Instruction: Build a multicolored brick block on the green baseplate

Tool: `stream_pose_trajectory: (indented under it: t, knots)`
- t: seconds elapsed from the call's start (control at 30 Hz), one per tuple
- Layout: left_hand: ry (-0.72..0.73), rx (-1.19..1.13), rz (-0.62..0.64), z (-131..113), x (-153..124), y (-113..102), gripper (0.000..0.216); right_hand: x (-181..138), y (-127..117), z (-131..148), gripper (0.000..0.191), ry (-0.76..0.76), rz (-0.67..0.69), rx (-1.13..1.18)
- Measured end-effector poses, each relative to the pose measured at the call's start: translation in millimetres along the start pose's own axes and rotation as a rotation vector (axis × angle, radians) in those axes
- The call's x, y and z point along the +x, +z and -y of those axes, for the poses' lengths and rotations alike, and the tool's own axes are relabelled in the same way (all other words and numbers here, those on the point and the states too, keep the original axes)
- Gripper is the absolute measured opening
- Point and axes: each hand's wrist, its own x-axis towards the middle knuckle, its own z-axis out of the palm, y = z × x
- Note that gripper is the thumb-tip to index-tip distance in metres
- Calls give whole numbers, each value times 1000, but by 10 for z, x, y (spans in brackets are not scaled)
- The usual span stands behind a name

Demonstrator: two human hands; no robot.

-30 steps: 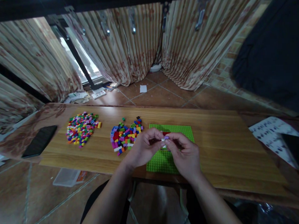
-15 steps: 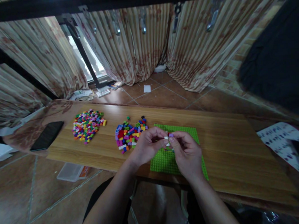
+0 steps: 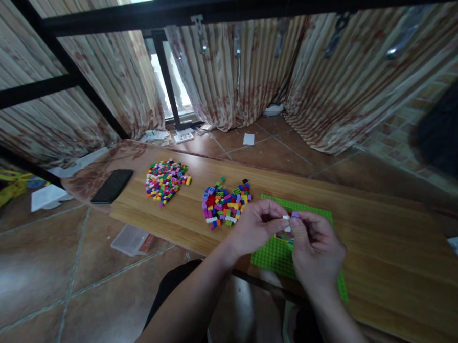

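Over the studded green baseplate point(image 3: 274, 256), your left hand point(image 3: 255, 226) pinches a white plastic brick point(image 3: 286, 218). Your right hand point(image 3: 317, 246) grips a purple brick point(image 3: 295, 215).

The one camera looks out from the person's head, above and behind the forearms point(image 3: 193, 296), facing forward and down across the wooden surface point(image 3: 386, 245). Its wide view takes in the left hand point(image 3: 253, 230) and right hand point(image 3: 319, 251) at close range, right of centre, and reaches past the surface's far edge to the curtains point(image 3: 232, 84); the surface slants down towards the right in frame
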Motion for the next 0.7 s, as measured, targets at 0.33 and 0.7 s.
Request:
stream_pose_trajectory:
  t: [0.33,0.7]
  knots:
    - [136,-62,-248,-369,-94,-274,27,-68,228,26,18,-89,75,-111]
    - [105,-116,-740,-641,-131,-838,35,-274,653,-186,22,-207,471,-592]
